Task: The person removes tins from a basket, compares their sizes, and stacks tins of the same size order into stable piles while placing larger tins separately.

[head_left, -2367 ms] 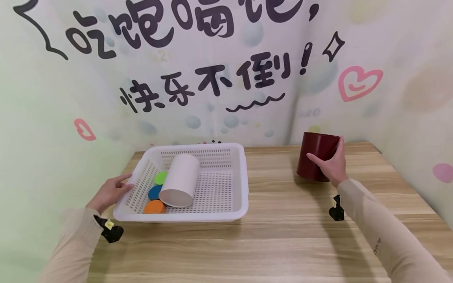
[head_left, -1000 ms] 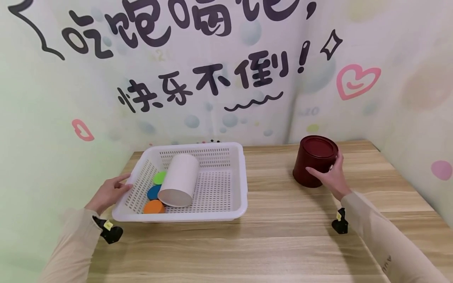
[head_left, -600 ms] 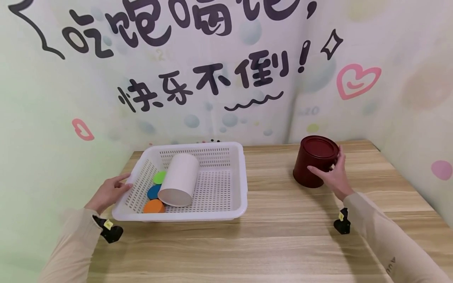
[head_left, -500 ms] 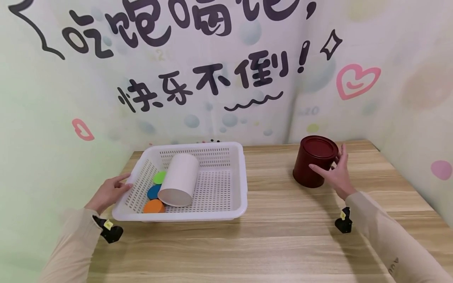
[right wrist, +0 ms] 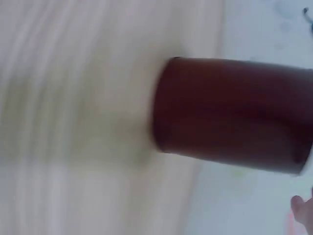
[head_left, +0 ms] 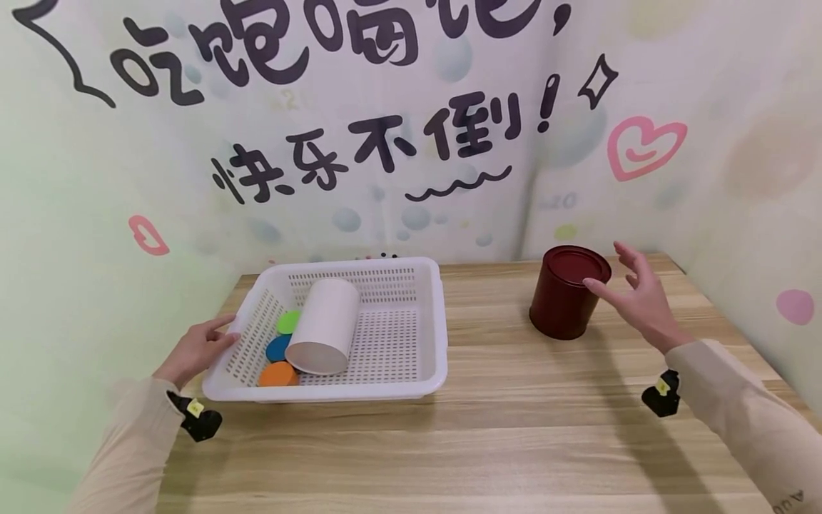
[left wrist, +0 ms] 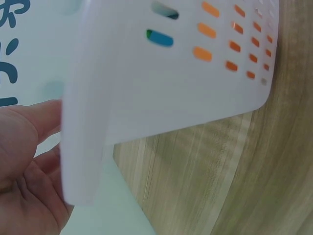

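Note:
My left hand [head_left: 195, 350] rests on the left rim of a white perforated plastic basket [head_left: 443, 321]; in the left wrist view its thumb and fingers reach the rim's upper side. Inside, a white cylinder [head_left: 326, 321] lies on its side. Green [head_left: 289, 321], blue [head_left: 278, 348] and orange [head_left: 278, 374] round pieces sit left of the cylinder. A dark red lidded can [head_left: 565, 296] stands upright on the table. My right hand [head_left: 642, 303] is just right of it, fingers spread and holding nothing. In the right wrist view the can is blurred, with a bit of hand at the edge.
The wood-grain table [head_left: 411, 457] runs to a printed wall cloth [head_left: 385, 221] with black writing behind. The right table edge [head_left: 726, 321] lies beyond my right hand. Black wrist cameras [head_left: 202, 421] hang below both sleeves.
The red can was tilted in my right hand and then came to stand upright. My right hand has let go and drawn away rightward. The left hand and basket look unmoved.

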The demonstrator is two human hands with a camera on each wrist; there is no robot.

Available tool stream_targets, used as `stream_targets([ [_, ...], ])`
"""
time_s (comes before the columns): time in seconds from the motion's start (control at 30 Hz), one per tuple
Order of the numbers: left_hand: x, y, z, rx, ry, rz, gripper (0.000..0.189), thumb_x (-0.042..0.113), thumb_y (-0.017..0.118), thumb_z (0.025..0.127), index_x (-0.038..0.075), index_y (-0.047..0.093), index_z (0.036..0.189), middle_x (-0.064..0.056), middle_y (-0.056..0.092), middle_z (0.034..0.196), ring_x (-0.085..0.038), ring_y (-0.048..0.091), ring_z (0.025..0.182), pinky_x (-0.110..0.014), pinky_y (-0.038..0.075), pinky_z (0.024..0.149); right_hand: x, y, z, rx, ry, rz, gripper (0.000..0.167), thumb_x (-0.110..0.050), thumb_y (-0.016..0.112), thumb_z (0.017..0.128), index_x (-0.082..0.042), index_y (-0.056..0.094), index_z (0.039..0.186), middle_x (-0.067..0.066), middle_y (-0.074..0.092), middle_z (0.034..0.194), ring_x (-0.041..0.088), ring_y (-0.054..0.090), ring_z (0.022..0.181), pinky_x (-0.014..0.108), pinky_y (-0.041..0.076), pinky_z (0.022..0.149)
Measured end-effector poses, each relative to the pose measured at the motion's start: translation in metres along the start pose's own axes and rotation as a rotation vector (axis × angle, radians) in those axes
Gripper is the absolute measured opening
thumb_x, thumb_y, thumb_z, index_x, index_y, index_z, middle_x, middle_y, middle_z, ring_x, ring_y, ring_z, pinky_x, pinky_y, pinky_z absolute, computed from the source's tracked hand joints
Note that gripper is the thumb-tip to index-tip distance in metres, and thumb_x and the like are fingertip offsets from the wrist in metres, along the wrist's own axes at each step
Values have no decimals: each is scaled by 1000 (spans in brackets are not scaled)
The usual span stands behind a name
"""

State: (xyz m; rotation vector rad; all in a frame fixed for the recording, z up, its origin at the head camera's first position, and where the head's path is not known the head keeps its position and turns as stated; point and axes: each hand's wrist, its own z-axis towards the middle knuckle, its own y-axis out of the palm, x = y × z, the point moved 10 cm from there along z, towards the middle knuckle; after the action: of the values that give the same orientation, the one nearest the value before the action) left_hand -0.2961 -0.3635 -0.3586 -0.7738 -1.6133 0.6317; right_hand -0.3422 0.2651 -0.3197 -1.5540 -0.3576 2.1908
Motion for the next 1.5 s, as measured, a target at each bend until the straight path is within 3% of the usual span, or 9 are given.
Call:
stream_targets([
  [0.07,-1,0,-1,-3,-6,-2,59,25,45,93,-7,20,136,-23,50,98,-21,52,76,-28,44,63,-15,0,2,-27,-15,-15,68,-23,62,83,-9,25,139,13,26,140,30,25,125,47,18,101],
  [0.13,-3,0,-1,-4,-12,-2,59,25,45,93,-7,19,136,-23,50,98,-21,53,76,-28,45,63,-31,1,4,-45,-30,-33,62,-22,61,84,-8,31,136,12,31,136,26,33,121,36,25,100],
  [0.23,-6,1,-2,-6,-20,-4,59,25,45,93,-6,19,137,-23,50,98,-21,53,75,-28,45,63,-54,7,7,-77,-47,-44,57,-23,61,84,-5,36,131,11,38,131,20,42,113,19,37,89],
  [0.33,-7,1,-2,-5,-22,-8,59,25,45,93,-6,19,137,-22,50,98,-20,53,74,-28,46,62,-74,16,9,-107,-54,-21,53,-24,62,83,-6,40,128,7,43,126,13,47,106,9,39,78],
  [0.6,-7,1,1,8,-13,7,59,25,45,93,-6,21,136,-23,50,99,-22,51,77,-27,44,64,-125,54,15,-204,-56,32,48,-30,60,83,-10,45,125,5,51,117,15,53,100,21,45,77],
  [0.8,-9,1,1,8,-18,3,59,25,46,93,-6,21,136,-22,50,98,-22,51,77,-27,44,64,-156,96,28,-269,-153,75,44,-21,62,83,-4,48,122,11,53,115,20,53,99,29,43,84],
  [1.1,-8,1,1,8,-7,-8,58,23,46,93,-6,21,136,-21,51,97,-21,53,75,-28,45,64,-178,168,35,-401,-187,106,40,-12,63,82,0,50,118,12,54,114,22,55,98,30,45,80],
  [1.3,-8,0,3,9,-10,-5,59,25,46,93,-6,21,137,-20,50,97,-21,52,76,-27,44,64,-193,200,37,-423,-203,112,39,-11,64,81,-1,51,117,11,55,111,21,55,97,31,45,81],
  [1.5,-9,0,3,4,-15,-18,60,27,45,93,-4,19,137,-20,50,98,-21,52,76,-27,45,64,-190,237,36,-450,-155,89,40,-15,62,83,-4,51,119,8,55,114,18,55,99,28,45,80],
])
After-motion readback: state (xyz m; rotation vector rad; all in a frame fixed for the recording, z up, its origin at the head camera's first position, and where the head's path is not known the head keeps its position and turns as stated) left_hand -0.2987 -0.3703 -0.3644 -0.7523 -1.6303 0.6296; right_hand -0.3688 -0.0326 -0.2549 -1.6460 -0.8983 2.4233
